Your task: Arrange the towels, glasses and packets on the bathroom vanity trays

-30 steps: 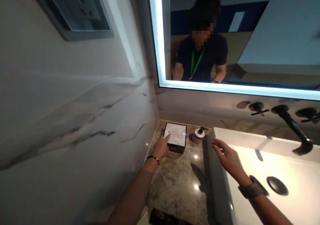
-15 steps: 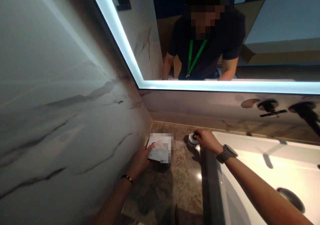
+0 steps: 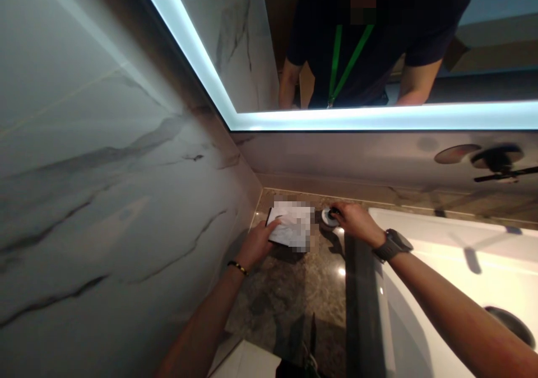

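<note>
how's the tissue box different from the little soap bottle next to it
The tissue box is flat-topped and rectangular, with a pale top; the soap bottle is small and round with a dark pump. The box sits by the side wall under the left hand, the bottle nearer the sink under the right hand. Both stand on the stone counter.

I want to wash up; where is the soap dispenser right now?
In the head view, the soap dispenser stands at the back of the counter, between the tissue box and sink, under the right hand.

Grey-veined marble walls meet a speckled stone counter beneath a light-edged mirror, beside a white basin.
</note>
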Tool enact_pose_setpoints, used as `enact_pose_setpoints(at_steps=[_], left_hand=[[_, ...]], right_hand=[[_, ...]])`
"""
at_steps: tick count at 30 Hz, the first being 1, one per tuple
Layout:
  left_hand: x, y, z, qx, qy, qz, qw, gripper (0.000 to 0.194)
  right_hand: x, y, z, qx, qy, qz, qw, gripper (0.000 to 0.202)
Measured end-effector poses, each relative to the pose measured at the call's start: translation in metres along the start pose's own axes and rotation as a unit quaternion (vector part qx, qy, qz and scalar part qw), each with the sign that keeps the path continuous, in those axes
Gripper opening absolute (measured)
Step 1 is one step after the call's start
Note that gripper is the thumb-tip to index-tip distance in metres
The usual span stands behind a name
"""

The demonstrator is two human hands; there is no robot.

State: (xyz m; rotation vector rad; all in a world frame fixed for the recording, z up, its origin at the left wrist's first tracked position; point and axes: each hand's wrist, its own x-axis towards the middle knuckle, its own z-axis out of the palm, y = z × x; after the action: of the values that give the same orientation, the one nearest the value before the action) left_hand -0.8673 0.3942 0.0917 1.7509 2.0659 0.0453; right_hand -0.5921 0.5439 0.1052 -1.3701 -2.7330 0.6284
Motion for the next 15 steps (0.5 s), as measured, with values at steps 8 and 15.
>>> enact_pose_setpoints(at_steps=[8, 15], left_hand=[[0.0047, -0.0029, 0.0032, 0.024, 0.006, 0.016, 1.000, 0.063], [0.0001, 0.0040, -0.0021, 0.027, -0.012, -0.009, 1.000, 0.065]], right_hand=[[-0.0043, -0.0012, -0.0016, 0.000, 0.017, -0.011, 1.000, 0.027], [-0.0032, -0.0001, -0.0009, -0.013, 0.012, -0.016, 1.000, 0.025]])
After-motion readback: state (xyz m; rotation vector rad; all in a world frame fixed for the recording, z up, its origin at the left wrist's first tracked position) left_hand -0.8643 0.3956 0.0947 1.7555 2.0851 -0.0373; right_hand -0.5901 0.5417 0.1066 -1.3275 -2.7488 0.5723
